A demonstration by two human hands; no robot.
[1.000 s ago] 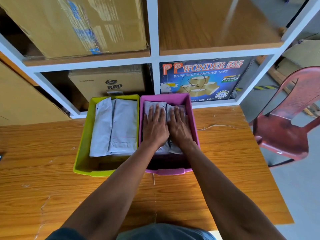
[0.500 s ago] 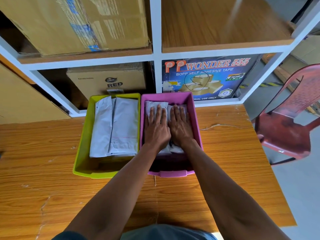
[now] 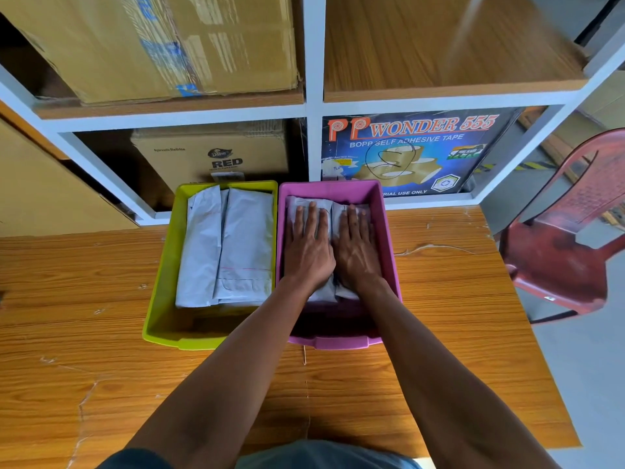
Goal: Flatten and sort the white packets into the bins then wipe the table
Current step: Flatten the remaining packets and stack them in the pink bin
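Two bins stand side by side at the back of the wooden table (image 3: 84, 333). The pink bin (image 3: 389, 238) on the right holds small white packets (image 3: 333, 211). My left hand (image 3: 307, 248) and my right hand (image 3: 356, 252) lie flat on those packets, side by side, fingers straight and pointing away from me, pressing down. The hands cover most of the packets. The yellow-green bin (image 3: 162, 282) on the left holds larger white packets (image 3: 230, 245) laid flat in two stacks.
A white shelf unit (image 3: 313, 96) rises right behind the bins, with cardboard boxes (image 3: 209, 154) and a blue tape carton (image 3: 416, 150) in it. A red plastic chair (image 3: 568, 238) stands beside the table's right edge.
Both hands have stayed pressed flat on the packets in the pink bin. The view has shifted slightly; nothing else moved.
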